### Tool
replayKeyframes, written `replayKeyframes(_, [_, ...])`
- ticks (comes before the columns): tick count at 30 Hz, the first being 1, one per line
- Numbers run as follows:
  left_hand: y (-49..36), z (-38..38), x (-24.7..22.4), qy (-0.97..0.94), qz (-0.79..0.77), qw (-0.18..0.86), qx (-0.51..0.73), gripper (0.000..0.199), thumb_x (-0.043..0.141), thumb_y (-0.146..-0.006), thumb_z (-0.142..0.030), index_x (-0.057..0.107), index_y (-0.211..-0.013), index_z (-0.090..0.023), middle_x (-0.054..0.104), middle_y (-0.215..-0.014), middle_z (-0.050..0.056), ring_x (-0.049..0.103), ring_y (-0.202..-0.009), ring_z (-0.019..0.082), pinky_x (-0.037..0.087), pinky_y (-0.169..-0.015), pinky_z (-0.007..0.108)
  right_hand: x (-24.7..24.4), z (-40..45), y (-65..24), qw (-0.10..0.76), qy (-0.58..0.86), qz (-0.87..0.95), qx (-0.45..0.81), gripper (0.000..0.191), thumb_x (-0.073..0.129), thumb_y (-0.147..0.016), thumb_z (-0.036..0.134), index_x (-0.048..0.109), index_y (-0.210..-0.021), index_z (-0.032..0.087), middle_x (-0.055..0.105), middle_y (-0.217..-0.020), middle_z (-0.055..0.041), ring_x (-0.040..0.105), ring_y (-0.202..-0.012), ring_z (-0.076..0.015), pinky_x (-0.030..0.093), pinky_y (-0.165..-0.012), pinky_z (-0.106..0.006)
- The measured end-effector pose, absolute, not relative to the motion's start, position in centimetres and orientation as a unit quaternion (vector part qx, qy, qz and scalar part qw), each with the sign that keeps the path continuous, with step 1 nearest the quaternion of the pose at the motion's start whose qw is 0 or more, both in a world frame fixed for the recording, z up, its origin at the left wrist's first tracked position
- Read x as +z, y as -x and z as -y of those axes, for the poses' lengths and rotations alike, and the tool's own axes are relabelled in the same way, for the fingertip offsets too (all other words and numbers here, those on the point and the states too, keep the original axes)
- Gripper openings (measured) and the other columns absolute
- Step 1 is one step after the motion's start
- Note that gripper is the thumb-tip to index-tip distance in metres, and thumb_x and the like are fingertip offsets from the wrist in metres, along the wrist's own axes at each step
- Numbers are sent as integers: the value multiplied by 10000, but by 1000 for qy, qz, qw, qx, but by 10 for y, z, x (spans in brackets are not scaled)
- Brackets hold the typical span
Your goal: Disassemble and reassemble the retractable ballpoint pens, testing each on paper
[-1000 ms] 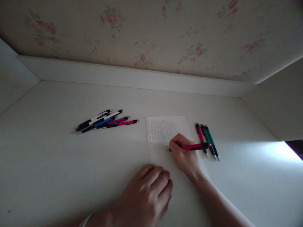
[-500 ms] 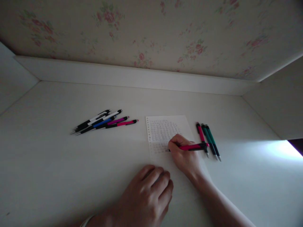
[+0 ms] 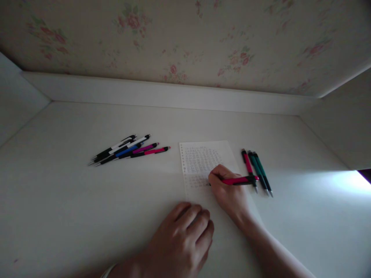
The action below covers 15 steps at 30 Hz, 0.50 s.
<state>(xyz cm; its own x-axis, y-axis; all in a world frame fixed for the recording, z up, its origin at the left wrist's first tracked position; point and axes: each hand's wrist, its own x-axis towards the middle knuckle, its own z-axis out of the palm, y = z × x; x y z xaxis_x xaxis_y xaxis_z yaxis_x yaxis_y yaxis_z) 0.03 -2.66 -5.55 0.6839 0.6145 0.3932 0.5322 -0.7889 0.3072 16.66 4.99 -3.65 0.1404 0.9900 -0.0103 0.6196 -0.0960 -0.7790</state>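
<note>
My right hand grips a pink pen with black parts, its tip on a ruled sheet of paper. Rows of small handwriting cover the sheet's upper part, and punched holes run down its left edge. Lower down, my left hand rests palm down over the bottom of the sheet. Its fingers are loosely bent and lie on the paper, with nothing seen in them; the fingertips are partly hidden. Just right of the sheet lie a pink mechanical pencil or pen and two green ones.
Several pens with white, blue, purple and pink barrels lie in a loose pile on the left of the white desk. A white ledge and a flowered wall bound the back. Light falls on the right side.
My right hand and the pen tip have shifted slightly to the right along the writing line. The whole view has moved a little. My left hand stays on the sheet.
</note>
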Motion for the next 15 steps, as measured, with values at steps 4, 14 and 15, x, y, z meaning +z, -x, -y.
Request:
replayKeyframes(4, [-1,27,-56,-912,-319,78,247,225,567,-1015,-254,694,-1156,-132,718,-1149,64,626,-1074,219,463,-1005,385,-38,-50,-167,332,686,581,284,181,508,-764,206,500,-585,229,482,-489,42,480,-493,-139,337,-469,-246])
replayKeyframes(14, [1,26,-57,-917,-308,74,243,232,572,-1012,-266,692,-1152,-127,716,-1154,67,625,-1080,220,462,-1010,383,-42,-50,-167,392,676,539,315,168,542,-728,198,516,-565,226,474,-481,48,456,-479,-135,323,-453,-250])
replayKeyframes(15, [0,26,-58,-916,-310,74,245,227,562,-1015,-256,693,-1151,-130,718,-1150,66,625,-1077,219,464,-1010,383,-43,-50,-168,405,677,526,319,152,542,-743,206,526,-593,227,490,-487,46,468,-476,-137,336,-448,-248])
